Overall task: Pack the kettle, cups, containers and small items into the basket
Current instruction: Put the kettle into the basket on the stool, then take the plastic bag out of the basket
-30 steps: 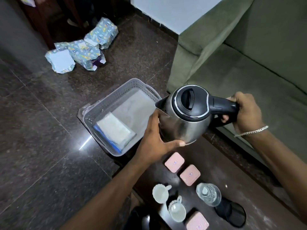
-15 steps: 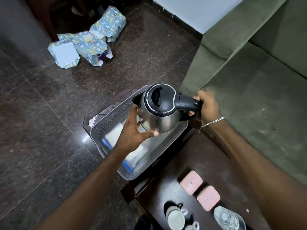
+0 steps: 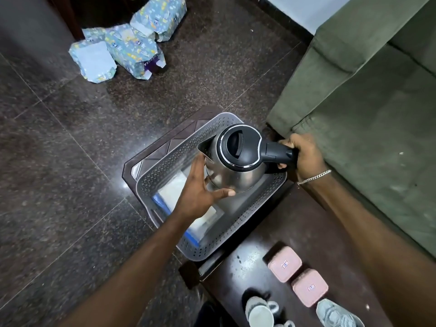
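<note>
The steel kettle (image 3: 236,166) with a black lid sits low inside the far right part of the grey perforated basket (image 3: 165,166). My right hand (image 3: 304,156) grips its black handle. My left hand (image 3: 200,192) cups the kettle's near side under the spout. A flat white packet with a blue edge (image 3: 172,192) lies on the basket's floor, partly hidden by my left hand. Two pink square containers (image 3: 284,264) (image 3: 309,287), a white cup (image 3: 259,313) and a clear glass (image 3: 335,312) stand on the dark table (image 3: 295,227).
The basket rests on a dark wooden stool (image 3: 153,152) at the table's end. A green sofa (image 3: 365,109) runs along the right. Wrapped blue patterned parcels (image 3: 125,43) lie on the dark tiled floor at the back.
Both hands carried the kettle from above the table's end over the basket and lowered it into the far right part. My view shifted forward, so the table items slid down the frame.
</note>
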Tool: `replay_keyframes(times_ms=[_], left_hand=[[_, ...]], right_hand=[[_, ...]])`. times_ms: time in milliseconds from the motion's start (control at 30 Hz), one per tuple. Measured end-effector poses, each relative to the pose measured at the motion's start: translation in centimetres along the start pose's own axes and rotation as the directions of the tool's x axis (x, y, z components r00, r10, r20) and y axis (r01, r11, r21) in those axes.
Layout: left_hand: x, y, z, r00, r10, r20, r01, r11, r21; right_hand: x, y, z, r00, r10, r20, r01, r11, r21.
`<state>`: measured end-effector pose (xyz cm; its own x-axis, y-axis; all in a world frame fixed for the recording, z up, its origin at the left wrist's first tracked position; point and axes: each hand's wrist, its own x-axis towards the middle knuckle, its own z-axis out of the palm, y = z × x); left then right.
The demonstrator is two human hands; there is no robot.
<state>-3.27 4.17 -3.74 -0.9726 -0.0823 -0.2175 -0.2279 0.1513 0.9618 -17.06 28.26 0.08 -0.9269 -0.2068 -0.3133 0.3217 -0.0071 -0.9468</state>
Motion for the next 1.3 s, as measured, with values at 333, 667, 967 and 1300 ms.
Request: replay_keyframes(times_ms=[333,667,967,1300], left_hand=[[-0.4,0.4,-0.9,0.992,-0.11,0.059,0.104,0.99,0.095],[-3.3,0.2,-5.6,0.958,-0.24,-0.155,0.243,0.398,0.885],[-2.2,-0.4,-5.8,0.895,-0.37,-0.248,0.355,0.257,0.899],[-0.7,-0.2,-6.8,0.839,-0.465,-0.282,0.51,0.489,0.707]], right_hand=[[-1.9,-2.0,1.1,0.99,-0.078,-0.116,0.059,0.986,-0.158],[-14.5,-1.3,9.5,0.868,-0.488,-0.095,0.33,0.709,-0.623],[-16.3,9.1,19.1,0.973,0.1,0.21,0.141,0.463,-0.875],[-14.9,9.5,20.2,0.977,0.048,0.207,0.186,0.275,-0.943]])
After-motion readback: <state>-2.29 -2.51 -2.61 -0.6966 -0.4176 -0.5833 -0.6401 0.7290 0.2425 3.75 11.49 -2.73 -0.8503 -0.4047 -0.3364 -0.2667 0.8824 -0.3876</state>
